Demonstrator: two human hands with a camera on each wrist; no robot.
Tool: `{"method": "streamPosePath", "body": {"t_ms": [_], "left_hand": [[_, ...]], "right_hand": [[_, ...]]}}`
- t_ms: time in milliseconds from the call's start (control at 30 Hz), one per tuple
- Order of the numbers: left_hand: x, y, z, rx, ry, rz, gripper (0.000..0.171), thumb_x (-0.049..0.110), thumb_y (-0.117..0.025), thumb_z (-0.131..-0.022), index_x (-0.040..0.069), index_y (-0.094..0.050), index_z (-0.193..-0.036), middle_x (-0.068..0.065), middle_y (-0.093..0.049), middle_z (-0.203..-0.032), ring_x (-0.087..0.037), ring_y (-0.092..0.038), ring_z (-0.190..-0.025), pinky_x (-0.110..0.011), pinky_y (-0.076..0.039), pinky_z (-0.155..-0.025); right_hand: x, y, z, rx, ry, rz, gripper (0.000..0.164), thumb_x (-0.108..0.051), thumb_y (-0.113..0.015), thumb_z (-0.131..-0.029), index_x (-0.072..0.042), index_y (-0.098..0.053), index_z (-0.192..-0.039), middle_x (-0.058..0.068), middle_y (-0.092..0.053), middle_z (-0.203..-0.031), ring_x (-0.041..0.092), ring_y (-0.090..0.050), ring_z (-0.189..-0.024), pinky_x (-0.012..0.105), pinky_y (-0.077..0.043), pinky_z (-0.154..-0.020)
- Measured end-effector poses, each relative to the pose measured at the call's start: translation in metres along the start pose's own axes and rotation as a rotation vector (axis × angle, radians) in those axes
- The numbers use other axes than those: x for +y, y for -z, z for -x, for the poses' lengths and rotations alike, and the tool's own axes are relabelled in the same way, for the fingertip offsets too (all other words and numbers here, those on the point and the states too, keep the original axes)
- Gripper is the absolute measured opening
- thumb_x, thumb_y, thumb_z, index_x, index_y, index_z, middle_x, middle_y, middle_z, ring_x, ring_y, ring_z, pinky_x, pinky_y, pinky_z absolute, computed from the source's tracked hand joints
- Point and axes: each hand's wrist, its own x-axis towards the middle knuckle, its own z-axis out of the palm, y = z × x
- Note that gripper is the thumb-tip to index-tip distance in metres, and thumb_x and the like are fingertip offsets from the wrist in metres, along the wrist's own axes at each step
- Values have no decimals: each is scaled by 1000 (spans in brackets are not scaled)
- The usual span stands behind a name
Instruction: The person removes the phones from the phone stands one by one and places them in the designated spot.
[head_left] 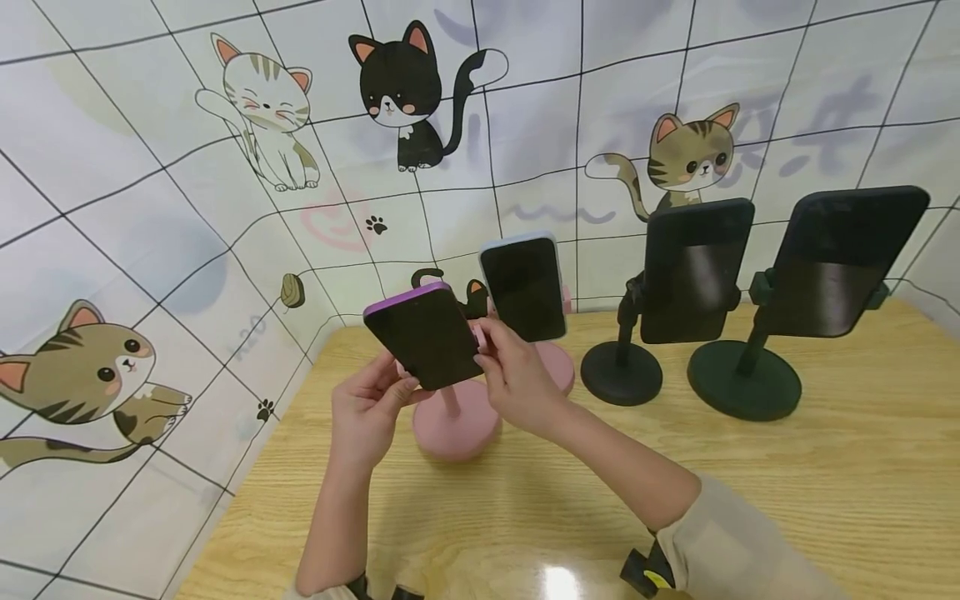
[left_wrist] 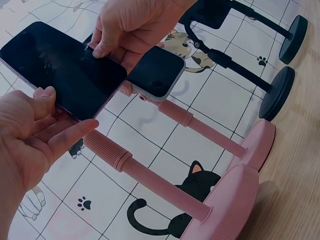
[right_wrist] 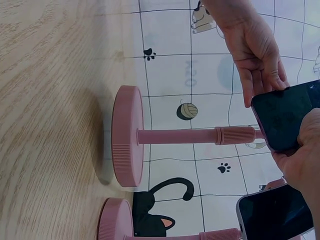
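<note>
Leaning, the purple-edged phone partly hides one pink stand.

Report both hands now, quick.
Left hand: holding the purple-edged phone by its lower left edge, thumb in front.
Right hand: holding that phone by its right edge.

Across the frame's centre and right, you have four phones and four stands. At centre, you have two hands.

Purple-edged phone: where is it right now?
In the head view, the purple-edged phone is left of centre, between the left hand and right hand, above the nearer pink stand's base.
</note>
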Motion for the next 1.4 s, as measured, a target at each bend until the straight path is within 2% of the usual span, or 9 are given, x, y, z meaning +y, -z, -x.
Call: {"method": "streamPosePath", "body": {"t_ms": [233,400,567,733,900,1033,1200,1267,1400], "left_hand": [[1,-5,6,-46,-26,41,42,-15,-58,-78,-3,-57,-119,-2,-65,-85,-16,-65,-76,-39,-53,-64],[5,-12,8,-85,-43,72,41,-14,-59,-78,-5,-56,-118,-2,-65,-83,-17,-66,-76,-39,-53,-63],[8,-21,10,-138,-78,117,42,-14,-58,-78,-6,-54,-119,-2,-65,-87,-17,-66,-78,-39,-53,-63],[11,-31,11,-205,-112,176,45,-15,-58,-78,-5,-54,-121,-3,-66,-98,-17,-65,-82,-39,-53,-64],[16,-42,14,-265,-103,203,48,-15,-58,-78,2,-54,-123,-2,-65,-102,-17,-65,-84,-40,-53,-65],[19,-52,16,-303,-103,223,50,-16,-57,-78,6,-54,-123,-1,-65,-104,-16,-65,-85,-40,-53,-65],[21,-65,20,-333,-78,257,52,-17,-57,-78,14,-58,-120,1,-64,-91,-13,-64,-79,-41,-52,-66],[20,-70,21,-344,-81,261,50,-17,-57,-77,11,-59,-119,1,-62,-85,-13,-63,-76,-42,-52,-65],[20,-82,22,-369,-81,276,47,-15,-58,-77,0,-55,-121,1,-62,-86,-13,-62,-77,-42,-52,-66]], "right_hand": [[-6,10,11,-4,-15,34,31,8,-51,-85,8,-45,-116,16,-54,-100,22,-55,-84,33,-50,-76],[-8,20,18,-8,12,53,28,8,-52,-85,8,-45,-113,15,-55,-97,20,-56,-83,31,-51,-74],[-12,33,25,0,27,94,29,7,-53,-85,6,-46,-113,13,-55,-94,20,-52,-84,29,-47,-73],[-13,46,35,-37,-9,48,31,8,-50,-87,6,-43,-117,15,-55,-102,20,-58,-90,26,-52,-73],[-14,59,48,-17,33,47,36,12,-51,-84,7,-42,-119,17,-55,-107,20,-60,-91,28,-51,-75],[-17,70,57,13,76,85,40,15,-53,-81,8,-44,-119,15,-56,-105,15,-59,-82,22,-51,-72],[-22,83,69,33,103,103,40,17,-55,-78,7,-46,-116,12,-56,-102,12,-53,-74,14,-46,-66],[-23,88,74,40,104,114,40,15,-55,-79,6,-46,-116,11,-55,-103,12,-54,-75,13,-46,-67],[-25,98,82,60,97,129,36,10,-55,-83,5,-46,-117,9,-55,-102,11,-53,-75,12,-45,-68]]}}
